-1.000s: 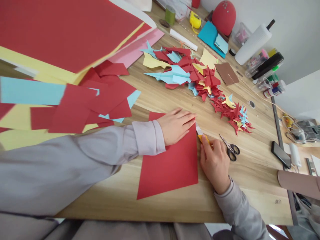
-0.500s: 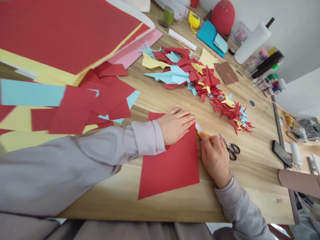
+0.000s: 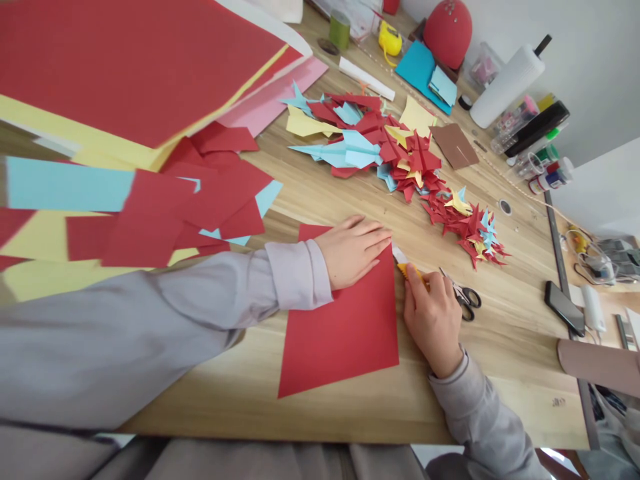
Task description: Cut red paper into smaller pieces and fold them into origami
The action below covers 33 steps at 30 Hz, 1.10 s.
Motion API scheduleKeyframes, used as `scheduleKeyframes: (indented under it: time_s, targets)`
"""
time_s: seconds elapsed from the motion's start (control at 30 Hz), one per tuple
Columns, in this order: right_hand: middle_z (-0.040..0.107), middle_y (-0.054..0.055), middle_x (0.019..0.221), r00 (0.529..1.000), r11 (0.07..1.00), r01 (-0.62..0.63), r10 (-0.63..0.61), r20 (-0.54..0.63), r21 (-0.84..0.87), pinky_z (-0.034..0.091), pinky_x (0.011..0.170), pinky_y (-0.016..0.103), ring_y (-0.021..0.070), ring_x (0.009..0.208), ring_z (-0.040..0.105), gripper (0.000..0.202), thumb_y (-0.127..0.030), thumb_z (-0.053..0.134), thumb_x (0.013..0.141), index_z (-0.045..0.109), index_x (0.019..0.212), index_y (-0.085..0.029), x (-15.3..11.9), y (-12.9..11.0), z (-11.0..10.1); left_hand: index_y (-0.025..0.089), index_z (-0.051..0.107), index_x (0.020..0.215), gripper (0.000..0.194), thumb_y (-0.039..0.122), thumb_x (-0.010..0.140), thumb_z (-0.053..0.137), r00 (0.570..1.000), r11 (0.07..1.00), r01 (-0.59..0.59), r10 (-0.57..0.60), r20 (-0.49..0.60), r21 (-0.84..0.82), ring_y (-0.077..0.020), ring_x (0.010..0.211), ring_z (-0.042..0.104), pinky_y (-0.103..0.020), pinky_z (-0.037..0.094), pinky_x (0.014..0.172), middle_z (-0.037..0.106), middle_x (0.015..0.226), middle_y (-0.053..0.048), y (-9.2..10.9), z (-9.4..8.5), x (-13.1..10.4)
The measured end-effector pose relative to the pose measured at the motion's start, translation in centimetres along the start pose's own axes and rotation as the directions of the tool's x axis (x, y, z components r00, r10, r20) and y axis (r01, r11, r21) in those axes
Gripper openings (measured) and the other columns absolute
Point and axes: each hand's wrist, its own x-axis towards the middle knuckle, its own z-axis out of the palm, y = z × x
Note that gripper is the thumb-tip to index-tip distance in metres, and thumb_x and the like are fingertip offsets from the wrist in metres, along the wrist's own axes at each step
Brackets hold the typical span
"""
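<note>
A folded sheet of red paper lies on the wooden table in front of me. My left hand rests flat across its upper part, fingers stretched toward the right edge. Just right of that edge, my right hand grips a yellow utility knife, its blade pointing up and left near the paper's top right corner. Most of the knife's handle is hidden by the fingers. Black-handled scissors lie on the table right behind the right hand.
Folded paper cranes in red, blue and yellow form a long heap beyond my hands. Cut paper pieces cover the left side, below large red sheets. A phone lies at right; a yellow tape measure stands at the back.
The right hand with the utility knife has shifted very slightly right, and the blade shows a little more. My left hand stays flat on the red paper.
</note>
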Motion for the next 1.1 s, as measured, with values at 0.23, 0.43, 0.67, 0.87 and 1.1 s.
scheduleKeyframes:
  time_s: [0.23,0.43,0.67,0.87,1.1]
  targets:
    - [0.055,0.006,0.082,1.0,1.0,-0.007,0.007,0.003,-0.01,0.034,0.064,0.03,0.0202,0.079,0.047,0.033,-0.018,0.049,0.095,0.063,0.125,-0.021,-0.13,0.02,0.06,0.008,0.053,0.134,0.044,0.026,0.097,0.038,1.0,1.0,-0.009,0.009,-0.008,0.018,-0.03,0.13,0.044,-0.049,0.03,0.108,0.051,0.143,-0.014,0.01,0.02,-0.07]
    - [0.055,0.007,0.085,1.0,1.0,-0.002,0.003,0.022,-0.028,0.035,0.064,0.031,0.0207,0.08,0.045,0.034,-0.018,0.048,0.095,0.062,0.126,-0.02,-0.06,-0.08,0.09,0.009,0.056,0.132,0.042,0.026,0.097,0.039,1.0,1.0,0.005,-0.005,-0.002,0.022,-0.0296,0.13,0.044,-0.048,0.03,0.108,0.054,0.141,-0.013,0.15,0.08,0.1]
    - [0.054,0.008,0.085,1.0,1.0,-0.003,0.003,0.024,-0.029,0.036,0.065,0.032,0.0215,0.08,0.045,0.035,-0.019,0.048,0.095,0.061,0.128,-0.019,0.09,-0.24,0.34,0.01,0.055,0.133,0.043,0.024,0.096,0.039,1.0,1.0,0.009,-0.009,0.018,0.025,-0.0285,0.131,0.043,-0.048,0.03,0.109,0.054,0.141,-0.013,0.14,-0.08,0.11]
    - [0.054,0.008,0.086,0.999,1.0,-0.011,0.012,0.038,-0.024,0.037,0.065,0.032,0.0213,0.079,0.045,0.036,-0.019,0.048,0.095,0.061,0.128,-0.019,0.18,-0.35,0.23,0.009,0.054,0.134,0.044,0.025,0.096,0.038,1.0,1.0,0.014,-0.014,0.027,0.015,-0.0288,0.131,0.043,-0.049,0.03,0.109,0.053,0.142,-0.013,0.08,0.03,0.11]
    - [0.054,0.008,0.086,0.999,0.999,-0.014,0.016,0.04,-0.047,0.036,0.066,0.031,0.0212,0.079,0.045,0.037,-0.016,0.048,0.094,0.06,0.128,-0.02,-0.04,-0.44,0.15,0.009,0.054,0.134,0.044,0.027,0.097,0.037,0.999,1.0,0.019,-0.02,0.031,0.024,-0.0288,0.131,0.043,-0.049,0.03,0.109,0.053,0.142,-0.012,0.13,0.09,0.12]
